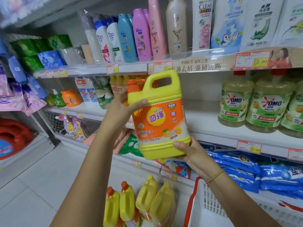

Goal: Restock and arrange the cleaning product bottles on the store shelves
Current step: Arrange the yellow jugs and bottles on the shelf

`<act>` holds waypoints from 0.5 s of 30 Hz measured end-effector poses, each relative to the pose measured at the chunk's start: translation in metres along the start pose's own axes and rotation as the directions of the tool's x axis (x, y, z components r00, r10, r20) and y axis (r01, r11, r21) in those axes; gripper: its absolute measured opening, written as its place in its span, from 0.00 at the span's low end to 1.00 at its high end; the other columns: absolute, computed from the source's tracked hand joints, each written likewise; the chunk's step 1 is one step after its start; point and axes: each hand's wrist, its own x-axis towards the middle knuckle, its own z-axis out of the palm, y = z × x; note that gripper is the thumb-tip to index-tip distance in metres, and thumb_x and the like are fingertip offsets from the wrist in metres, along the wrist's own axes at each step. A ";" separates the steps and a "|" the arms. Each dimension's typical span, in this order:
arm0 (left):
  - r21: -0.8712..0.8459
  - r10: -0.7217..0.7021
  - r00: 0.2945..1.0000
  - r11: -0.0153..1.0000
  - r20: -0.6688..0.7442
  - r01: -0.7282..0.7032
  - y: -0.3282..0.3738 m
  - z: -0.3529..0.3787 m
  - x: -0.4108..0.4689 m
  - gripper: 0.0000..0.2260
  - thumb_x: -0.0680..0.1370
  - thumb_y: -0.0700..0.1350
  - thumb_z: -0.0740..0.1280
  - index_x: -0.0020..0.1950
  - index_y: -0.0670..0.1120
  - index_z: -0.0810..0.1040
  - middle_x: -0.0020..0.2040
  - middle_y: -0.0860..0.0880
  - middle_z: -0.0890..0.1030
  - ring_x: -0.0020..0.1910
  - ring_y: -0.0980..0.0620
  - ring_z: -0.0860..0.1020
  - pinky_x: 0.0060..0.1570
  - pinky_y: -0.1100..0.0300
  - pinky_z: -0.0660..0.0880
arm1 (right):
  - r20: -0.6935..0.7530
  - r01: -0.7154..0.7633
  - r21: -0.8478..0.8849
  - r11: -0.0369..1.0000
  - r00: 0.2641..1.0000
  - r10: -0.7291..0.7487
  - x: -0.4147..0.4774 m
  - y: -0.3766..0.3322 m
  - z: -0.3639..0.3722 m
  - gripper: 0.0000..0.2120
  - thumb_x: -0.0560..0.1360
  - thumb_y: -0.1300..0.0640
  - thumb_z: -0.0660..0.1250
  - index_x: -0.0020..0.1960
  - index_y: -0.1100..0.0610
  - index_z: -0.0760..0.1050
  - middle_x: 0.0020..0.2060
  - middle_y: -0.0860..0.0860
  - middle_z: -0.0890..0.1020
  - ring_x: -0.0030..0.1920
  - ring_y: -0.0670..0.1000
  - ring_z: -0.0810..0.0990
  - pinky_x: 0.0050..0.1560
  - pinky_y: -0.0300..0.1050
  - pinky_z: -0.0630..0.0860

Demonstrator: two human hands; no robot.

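I hold a yellow detergent jug [157, 115] with an orange label and orange pump cap upright in front of the middle shelf [205, 122]. My left hand [124, 107] grips its upper left side below the cap, thumb across the front. My right hand [188, 151] cups its bottom right corner from below. Several more yellow jugs [139, 203] stand on the floor below. Green-labelled OMO bottles [262, 104] stand on the same shelf to the right, with a gap behind the held jug.
Shampoo bottles [141, 35] fill the shelf above. A white basket with a red rim [203, 203] sits at lower right. Blue bags [246, 167] lie on the lower shelf. More yellow jugs [118, 84] and small bottles [88, 92] occupy the middle shelf's left part.
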 end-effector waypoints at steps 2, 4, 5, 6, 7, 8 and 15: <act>-0.106 -0.209 0.956 0.966 0.205 0.234 -0.021 -0.002 -0.007 0.25 0.66 0.49 0.75 0.61 0.46 0.76 0.51 0.48 0.85 0.46 0.52 0.84 0.40 0.59 0.80 | 0.031 -0.090 0.070 0.993 0.996 0.088 -0.003 0.009 0.003 0.47 0.49 0.44 0.84 0.62 0.58 0.72 0.54 0.57 0.83 0.52 0.56 0.83 0.43 0.52 0.82; -0.182 -0.292 0.920 0.921 0.260 0.344 -0.033 -0.004 -0.010 0.22 0.67 0.46 0.72 0.60 0.42 0.77 0.48 0.46 0.85 0.44 0.50 0.85 0.42 0.56 0.82 | 0.064 -0.164 0.123 0.979 0.986 0.157 -0.006 0.013 0.008 0.42 0.54 0.44 0.82 0.62 0.59 0.73 0.52 0.59 0.84 0.49 0.58 0.84 0.40 0.52 0.82; -0.228 -0.308 0.913 0.901 0.268 0.370 -0.038 -0.008 -0.009 0.22 0.68 0.45 0.71 0.60 0.40 0.76 0.48 0.44 0.85 0.43 0.49 0.85 0.41 0.56 0.82 | 0.067 -0.190 0.143 0.971 0.981 0.182 -0.005 0.014 0.009 0.35 0.60 0.45 0.79 0.60 0.60 0.74 0.50 0.59 0.84 0.46 0.58 0.85 0.38 0.51 0.82; -0.262 -0.322 0.908 0.883 0.267 0.390 -0.042 -0.012 -0.005 0.22 0.68 0.45 0.70 0.59 0.38 0.77 0.49 0.43 0.85 0.42 0.48 0.84 0.38 0.57 0.81 | 0.061 -0.213 0.151 0.965 0.977 0.206 -0.004 0.011 0.013 0.27 0.65 0.47 0.74 0.58 0.60 0.74 0.46 0.58 0.85 0.43 0.56 0.85 0.35 0.50 0.82; -0.278 -0.340 0.903 0.870 0.261 0.408 -0.044 -0.017 -0.002 0.21 0.68 0.45 0.70 0.58 0.38 0.77 0.50 0.41 0.84 0.42 0.49 0.84 0.37 0.58 0.81 | 0.049 -0.240 0.139 0.961 0.971 0.235 -0.002 0.007 0.016 0.22 0.67 0.48 0.69 0.56 0.59 0.75 0.44 0.56 0.86 0.40 0.55 0.85 0.34 0.49 0.82; -0.272 -0.355 0.901 0.867 0.251 0.417 -0.046 -0.021 0.002 0.21 0.68 0.45 0.71 0.58 0.38 0.77 0.53 0.41 0.83 0.42 0.48 0.84 0.38 0.57 0.81 | 0.047 -0.265 0.119 0.957 0.964 0.261 0.001 0.002 0.018 0.22 0.67 0.48 0.67 0.56 0.59 0.75 0.44 0.56 0.86 0.40 0.54 0.85 0.34 0.48 0.82; -0.418 -0.434 0.876 0.770 0.212 0.482 -0.052 -0.033 0.024 0.30 0.64 0.47 0.75 0.64 0.43 0.76 0.53 0.43 0.84 0.45 0.47 0.84 0.44 0.49 0.82 | 0.154 -0.411 -0.213 0.886 0.882 0.446 0.030 -0.036 0.023 0.34 0.64 0.36 0.64 0.65 0.51 0.68 0.52 0.55 0.83 0.44 0.58 0.84 0.48 0.48 0.82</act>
